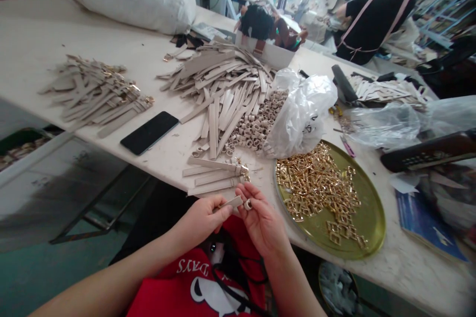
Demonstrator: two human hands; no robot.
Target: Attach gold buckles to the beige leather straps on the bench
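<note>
My left hand [203,218] pinches one end of a beige leather strap [232,202] just below the table's front edge. My right hand [260,220] pinches a small beige loop [247,204] held against the tip of that strap. Just beyond my fingers lie a few finished straps with gold buckles [213,176]. A big heap of plain straps [223,84] and a pile of small loops [256,121] spread out further back. A round gold tray [368,218] of gold buckles [316,185] sits to the right of my hands.
A black phone [149,132] lies left of the straps, with another strap pile [96,91] beyond it. A white plastic bag [303,114], a clear bag [386,121], a calculator [431,151] and a blue book [424,223] crowd the right. A person in black [375,20] works at the far side.
</note>
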